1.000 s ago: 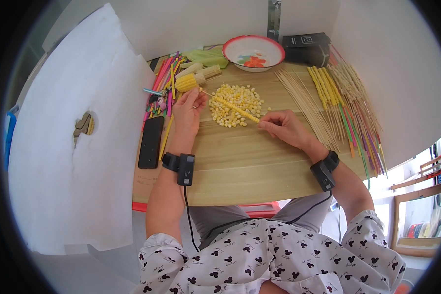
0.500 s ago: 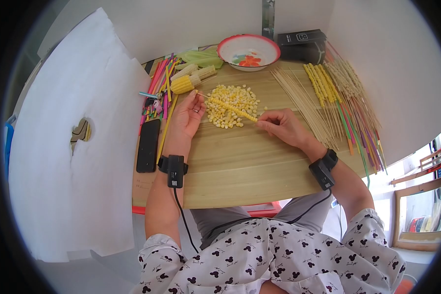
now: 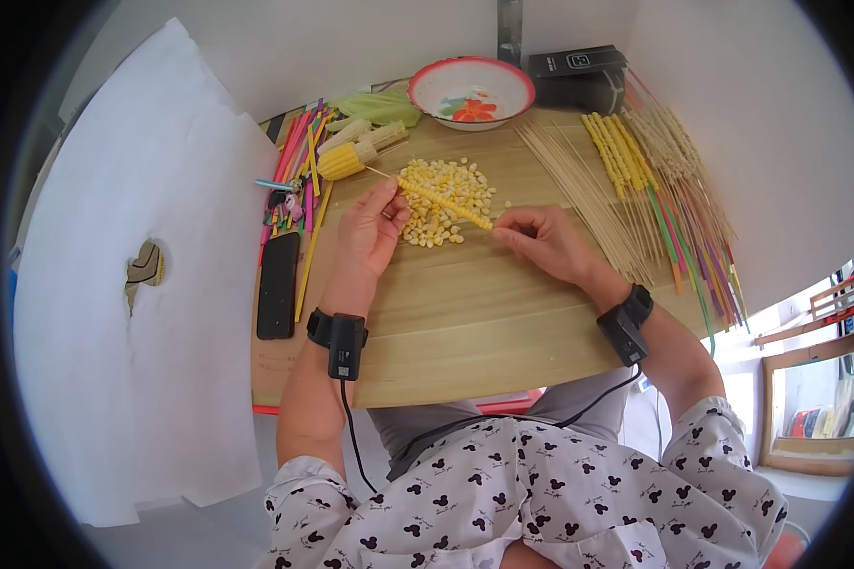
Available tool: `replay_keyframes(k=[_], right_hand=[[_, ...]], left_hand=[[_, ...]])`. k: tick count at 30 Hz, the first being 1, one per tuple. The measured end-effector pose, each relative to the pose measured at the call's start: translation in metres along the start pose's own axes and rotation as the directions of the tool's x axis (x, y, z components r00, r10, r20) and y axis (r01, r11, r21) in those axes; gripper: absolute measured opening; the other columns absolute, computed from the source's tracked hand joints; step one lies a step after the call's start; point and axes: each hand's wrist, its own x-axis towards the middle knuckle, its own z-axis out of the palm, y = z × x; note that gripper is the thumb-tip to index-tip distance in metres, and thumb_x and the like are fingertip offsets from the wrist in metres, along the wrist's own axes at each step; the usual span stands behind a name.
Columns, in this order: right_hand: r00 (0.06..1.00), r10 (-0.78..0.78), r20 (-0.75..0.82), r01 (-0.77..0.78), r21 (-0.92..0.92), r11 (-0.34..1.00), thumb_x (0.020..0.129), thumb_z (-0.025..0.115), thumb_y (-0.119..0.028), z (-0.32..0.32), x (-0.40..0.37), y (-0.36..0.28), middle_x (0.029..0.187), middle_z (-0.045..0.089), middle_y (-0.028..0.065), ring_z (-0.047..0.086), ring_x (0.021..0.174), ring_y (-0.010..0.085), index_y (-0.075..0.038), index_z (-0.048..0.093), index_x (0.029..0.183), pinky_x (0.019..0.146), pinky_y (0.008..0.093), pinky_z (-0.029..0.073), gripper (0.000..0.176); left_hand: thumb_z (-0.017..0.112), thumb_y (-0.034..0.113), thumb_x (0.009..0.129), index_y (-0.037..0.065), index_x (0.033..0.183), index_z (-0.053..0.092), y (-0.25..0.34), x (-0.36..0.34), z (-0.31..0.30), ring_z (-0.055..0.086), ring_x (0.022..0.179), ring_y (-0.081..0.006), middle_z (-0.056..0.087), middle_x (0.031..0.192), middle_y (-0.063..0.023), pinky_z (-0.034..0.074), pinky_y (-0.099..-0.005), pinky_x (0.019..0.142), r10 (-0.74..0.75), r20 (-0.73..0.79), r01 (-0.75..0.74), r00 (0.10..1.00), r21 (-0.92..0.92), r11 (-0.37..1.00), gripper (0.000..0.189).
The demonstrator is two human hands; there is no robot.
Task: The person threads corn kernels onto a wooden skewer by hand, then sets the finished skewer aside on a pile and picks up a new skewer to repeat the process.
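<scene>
A thin wooden skewer threaded with yellow corn kernels (image 3: 446, 202) stretches between my two hands, slanting down to the right. My left hand (image 3: 374, 220) pinches it near its upper left end, where a short length of bare stick pokes out past the fingers. At the lower right end, the thumb and fingers of my right hand (image 3: 539, 243) are closed on it. Just beneath the skewer, a pile of loose corn kernels (image 3: 451, 175) is spread on the wooden table (image 3: 446, 322).
Corn cobs (image 3: 342, 161) and a green husk (image 3: 380, 107) lie at back left, near colourful sticks and a black phone (image 3: 278, 284). A red-rimmed bowl (image 3: 427, 93) stands behind the pile. Bare skewers (image 3: 588, 204) and filled corn skewers (image 3: 617, 156) lie right.
My left hand has slid along the skewer toward the kernels, leaving some bare stick beyond its fingers. My right hand keeps its hold at the other end. The view has shifted slightly.
</scene>
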Motion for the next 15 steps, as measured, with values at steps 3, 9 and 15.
replay_keyframes(k=[3,9,15], right_hand=[[1.0,-0.007,0.023,0.007,0.025,1.0,0.091,0.06,-0.017,0.0006,0.0025,0.0057,0.062,0.047,-0.0065,0.039,0.056,0.0012,-0.001,0.062,0.085,0.049,0.0198,0.032,0.018],[0.999,0.015,0.051,-0.021,0.12,0.993,0.092,0.059,-0.021,0.001,0.003,0.0086,0.061,0.048,-0.0066,0.041,0.055,0.001,-0.003,0.063,0.083,0.049,0.019,0.032,0.02],[0.997,0.009,0.083,-0.023,0.172,0.985,0.092,0.059,-0.022,-0.0021,0.0028,0.0049,0.059,0.046,-0.0071,0.04,0.053,0.0007,-0.004,0.064,0.084,0.048,0.0183,0.031,0.02]], left_hand=[[0.065,0.01,0.086,0.001,0.094,0.062,0.0015,-0.0039,0.0045,0.051,0.07,-0.0104,0.057,0.081,-0.0034,0.043,-0.024,0.058,-0.001,-0.028,0.002,1.0,0.017,1.0,0.012],[0.064,0.01,0.087,0.002,0.097,0.062,0.0053,-0.0053,0.0076,0.049,0.069,-0.01,0.053,0.081,-0.0015,0.042,-0.0245,0.059,0.004,0.03,-0.003,1.0,-0.023,1.0,0.013],[0.062,0.006,0.087,0.0,0.099,0.062,0.0049,-0.002,0.0032,0.049,0.067,-0.0103,0.056,0.083,-0.0043,0.043,-0.0252,0.061,-0.011,0.105,0.022,0.994,-0.109,0.994,0.013]])
